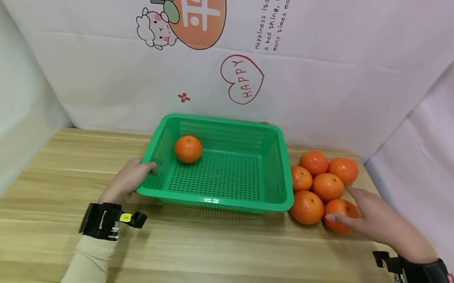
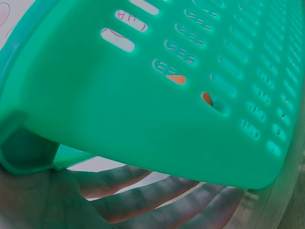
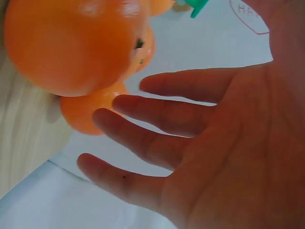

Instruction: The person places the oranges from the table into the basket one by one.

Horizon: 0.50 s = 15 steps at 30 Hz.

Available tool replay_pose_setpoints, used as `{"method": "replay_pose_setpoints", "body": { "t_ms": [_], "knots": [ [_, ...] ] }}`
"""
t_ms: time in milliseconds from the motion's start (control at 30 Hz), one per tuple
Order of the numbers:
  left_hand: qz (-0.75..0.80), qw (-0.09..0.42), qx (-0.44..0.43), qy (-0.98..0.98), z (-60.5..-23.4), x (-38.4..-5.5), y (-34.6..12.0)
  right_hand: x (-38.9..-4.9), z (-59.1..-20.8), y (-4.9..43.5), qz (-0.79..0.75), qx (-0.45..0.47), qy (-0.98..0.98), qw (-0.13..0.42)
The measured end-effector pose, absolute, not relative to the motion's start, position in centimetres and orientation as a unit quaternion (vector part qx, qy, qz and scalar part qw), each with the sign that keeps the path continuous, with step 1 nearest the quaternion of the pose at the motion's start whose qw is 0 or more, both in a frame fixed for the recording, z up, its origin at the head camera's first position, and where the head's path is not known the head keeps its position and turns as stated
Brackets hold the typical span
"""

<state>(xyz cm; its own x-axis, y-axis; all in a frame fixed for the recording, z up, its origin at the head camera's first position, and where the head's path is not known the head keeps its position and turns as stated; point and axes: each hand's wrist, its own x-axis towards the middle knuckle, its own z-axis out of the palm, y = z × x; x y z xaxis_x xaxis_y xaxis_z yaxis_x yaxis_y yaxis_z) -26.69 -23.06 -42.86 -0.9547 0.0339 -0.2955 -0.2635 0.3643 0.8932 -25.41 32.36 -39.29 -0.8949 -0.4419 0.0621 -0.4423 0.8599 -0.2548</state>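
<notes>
A green plastic basket [image 1: 211,200] with slotted walls stands on the table, one orange [image 1: 188,149] lying inside at the back left. My left hand [image 1: 131,178] holds the basket's left rim, thumb over the edge; in the left wrist view its fingers [image 2: 143,198] stretch along the outside, beneath the wall. To the right of the basket sits a cluster of several oranges [image 1: 328,188]. Over the cluster's right side is my right hand [image 1: 379,219], fingers spread, nearest the front right orange [image 1: 340,216]. In the right wrist view its palm [image 3: 228,148] holds nothing; whether the thumb touches that orange, I cannot tell.
The wooden table [image 1: 212,258] extends in front of the basket and to its left. A white printed cloth [image 1: 322,92] hangs behind, close to the basket's back rim, with more white cloth along both sides. Each wrist wears a black strap [image 1: 103,221].
</notes>
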Motion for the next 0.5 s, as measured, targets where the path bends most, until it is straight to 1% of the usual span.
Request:
{"method": "replay_pose_setpoints", "body": {
  "t_ms": [300, 500],
  "knots": [
    [0.566, 0.13, -0.064, 0.812, -42.5, -26.5, -23.3, -26.5, -40.2, 32.4, 0.113, 0.188, -0.973, -0.065],
    [0.564, 0.131, -0.063, 0.813, -42.5, -26.6, -23.2, -26.3, -40.6, 32.6, 0.097, 0.185, -0.976, -0.062]
  ]
}}
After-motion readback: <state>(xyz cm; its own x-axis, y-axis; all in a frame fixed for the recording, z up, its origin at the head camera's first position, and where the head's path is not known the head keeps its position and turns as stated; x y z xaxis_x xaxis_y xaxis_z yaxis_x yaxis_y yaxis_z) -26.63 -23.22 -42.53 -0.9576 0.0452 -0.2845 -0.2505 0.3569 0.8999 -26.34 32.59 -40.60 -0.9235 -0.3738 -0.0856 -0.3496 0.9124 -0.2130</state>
